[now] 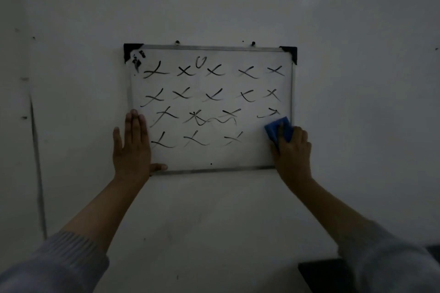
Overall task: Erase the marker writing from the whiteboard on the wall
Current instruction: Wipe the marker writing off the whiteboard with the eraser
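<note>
A metal-framed whiteboard [247, 157] with black corner caps hangs on the wall. Several rows of black marker crosses [214, 95] cover it, with a wavy line in the third row. The lower right area of the board is blank. My right hand [291, 147] grips a blue eraser [277, 129] and presses it against the board near the right edge, just under a partly smudged mark. My left hand [132, 143] lies flat with fingers spread over the board's lower left edge, thumb along the bottom frame.
The grey wall [214, 2] surrounds the board, with two small hooks above the top frame. A thin vertical pipe or cable [38, 169] runs down the wall at the left. A dark object's corner [319, 276] shows at the bottom right.
</note>
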